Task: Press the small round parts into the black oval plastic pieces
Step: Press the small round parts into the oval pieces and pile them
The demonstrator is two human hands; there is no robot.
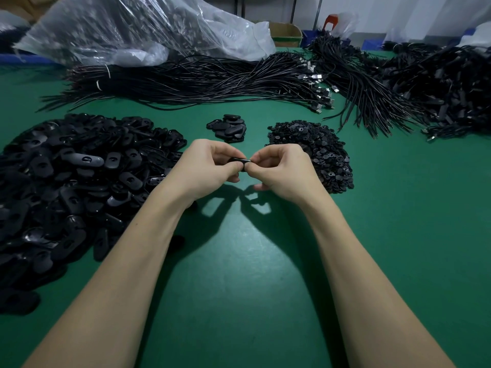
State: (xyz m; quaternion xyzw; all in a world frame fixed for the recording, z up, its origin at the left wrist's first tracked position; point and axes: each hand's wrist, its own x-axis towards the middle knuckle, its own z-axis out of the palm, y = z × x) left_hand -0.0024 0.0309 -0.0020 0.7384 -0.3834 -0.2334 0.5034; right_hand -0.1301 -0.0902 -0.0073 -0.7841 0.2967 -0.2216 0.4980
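Note:
Above the middle of the green table, my left hand [206, 166] and my right hand [279, 167] meet, fingers curled. Between them they pinch one black oval plastic piece [239, 161], mostly hidden by the fingertips. Whether a small round part sits in it I cannot tell. A large heap of black oval pieces [74, 181] lies to the left. To the right of my hands is a mound of small round parts [316, 152]. Behind my hands sits a small pile of oval pieces [228, 127].
Bundles of black cables [212, 81] stretch across the back of the green table [239, 274], with more cable heaps [430, 83] at the far right. A clear plastic bag [138, 30] and a cardboard box [285, 34] stand behind them.

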